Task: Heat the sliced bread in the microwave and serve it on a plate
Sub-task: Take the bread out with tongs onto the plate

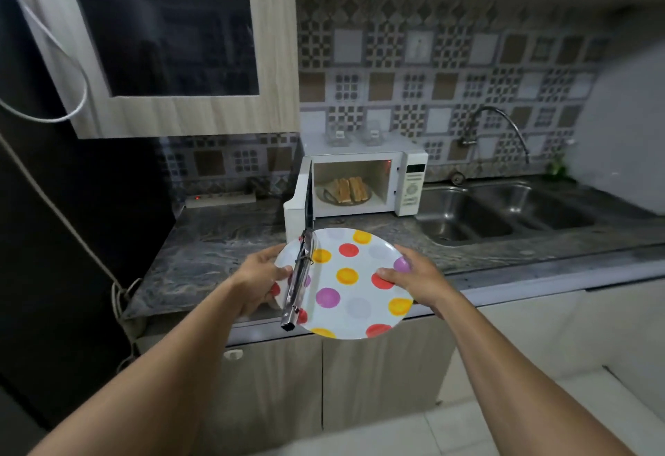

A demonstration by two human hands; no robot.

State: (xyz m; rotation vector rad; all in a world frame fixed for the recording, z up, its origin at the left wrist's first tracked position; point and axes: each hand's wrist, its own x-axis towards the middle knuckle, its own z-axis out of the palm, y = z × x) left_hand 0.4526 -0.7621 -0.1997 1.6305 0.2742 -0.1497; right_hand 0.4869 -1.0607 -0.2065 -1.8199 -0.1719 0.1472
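Patterned tile wall, wood cabinets, dim light.

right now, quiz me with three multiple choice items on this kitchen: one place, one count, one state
1. Where is the bread? A in a toaster B inside the microwave C in a bag
2. How many hands hold the dotted plate? A none B one C two
3. The microwave door is: A open B shut C missing

B: the slices lie in the lit cavity.
C: the left hand and right hand hold opposite rims.
A: the door stands swung out to the left.
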